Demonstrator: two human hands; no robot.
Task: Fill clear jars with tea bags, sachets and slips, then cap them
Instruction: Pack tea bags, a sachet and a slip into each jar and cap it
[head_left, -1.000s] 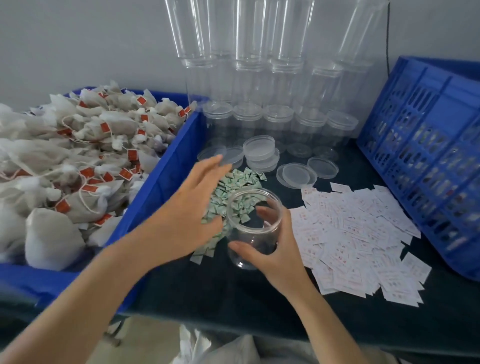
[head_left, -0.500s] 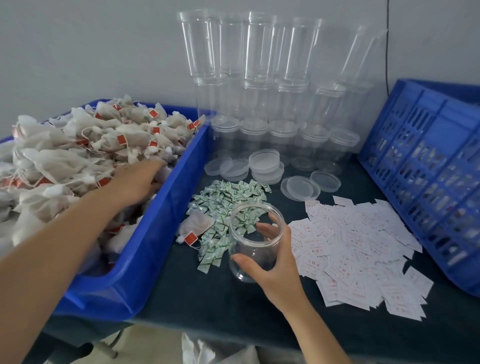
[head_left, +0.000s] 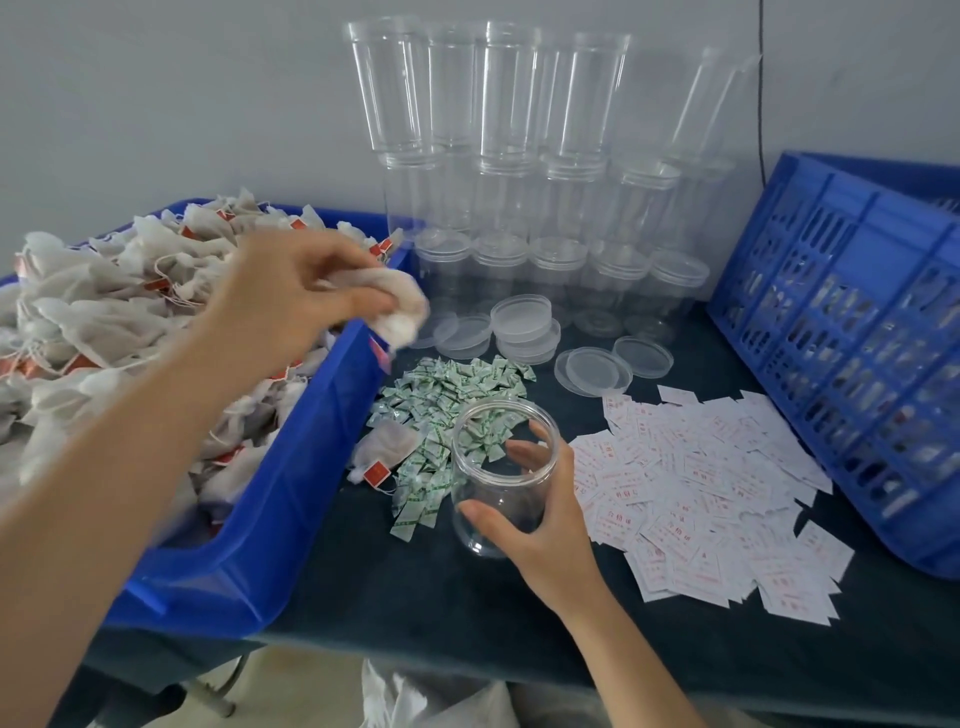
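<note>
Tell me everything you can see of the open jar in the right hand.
The jar is clear plastic, round and wide-mouthed, with no lid, and looks empty. It stands roughly upright on the dark table cover, at the edge of the green sachets, white slips to its right. The right hand holds it in its grip: thumb on the near wall, fingers showing through the far side.
</note>
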